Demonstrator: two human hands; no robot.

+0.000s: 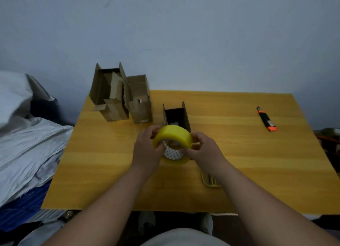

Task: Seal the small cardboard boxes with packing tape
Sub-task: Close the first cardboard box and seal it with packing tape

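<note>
Head view: both hands hold the big round roll of yellow packing tape [172, 135] above the yellow wooden table [239, 154], the left hand [147, 150] gripping its left side and the right hand [204, 150] pinching its right edge. Just behind the roll stands 1 small open brown cardboard box [185, 117], and 2 more open brown boxes [119, 97] stand at the back left, while a black and orange cutter knife [266, 119] lies far to the right.

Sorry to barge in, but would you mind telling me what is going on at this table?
A person holds a yellow roll of packing tape in both hands, left hand and right hand, above a wooden table. Just behind it stands a small cardboard box with its flaps up, unsealed. Two more open boxes stand at the far left corner, and an orange and black utility knife lies to the right.
</note>
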